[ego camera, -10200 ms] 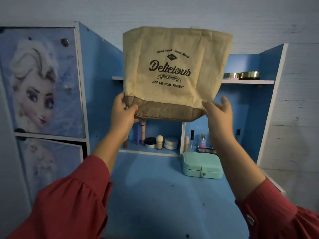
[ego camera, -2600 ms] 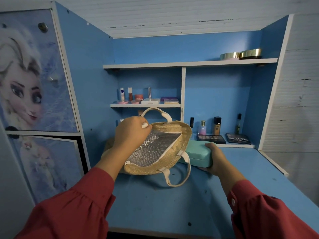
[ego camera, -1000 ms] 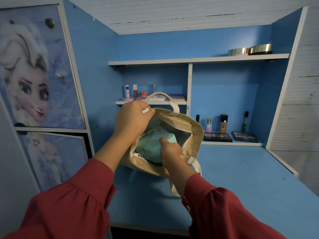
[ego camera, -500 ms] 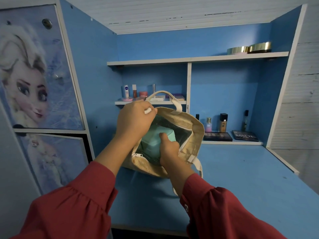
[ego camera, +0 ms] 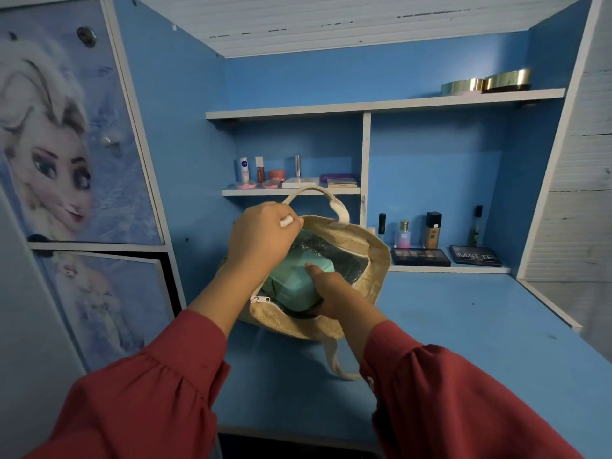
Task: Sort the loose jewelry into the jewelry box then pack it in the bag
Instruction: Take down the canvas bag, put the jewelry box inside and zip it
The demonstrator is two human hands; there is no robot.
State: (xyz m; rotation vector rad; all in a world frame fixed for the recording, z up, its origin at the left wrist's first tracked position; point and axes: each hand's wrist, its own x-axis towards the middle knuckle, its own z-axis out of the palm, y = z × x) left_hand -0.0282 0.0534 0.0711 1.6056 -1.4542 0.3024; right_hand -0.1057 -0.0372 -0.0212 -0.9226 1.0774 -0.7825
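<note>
Box (ego camera: 293,282): mint, hard-shelled, rounded corners, halfway into the bag (ego camera: 361,256), tilted, near end lifted at the mouth, far end sunk against the silver lining. Probably rigid and light, smooth enough to slip in a loose hold; best taken around the near end with thumb on the lid and fingers beneath, lid kept pressed shut so nothing inside rattles loose. Held just so by the right hand (ego camera: 334,294): thumb laid on the lid, fingers curled below and out of sight. Bag soft, woven, floppy, unable to keep its mouth open alone; best taken at the rim or a handle. Left hand (ego camera: 261,241) above and left of the right, fingers closed round the rim beside the upper handle (ego camera: 318,197), pulling the mouth wide. Second handle (ego camera: 334,362) drooping on the worktop (ego camera: 480,332) below the right wrist.

Hidden: box clasp and contents, so sorting cannot be confirmed from here; bag bottom and depth of the far end behind the left hand; right fingers under the box. Zip (ego camera: 260,299) visible only at the near corner, rest lost under the box. No loose jewelry visible on the worktop. Beyond the right hand, bottles (ego camera: 404,234) and palettes (ego camera: 420,257) on a low shelf, labels mostly too small to read.
</note>
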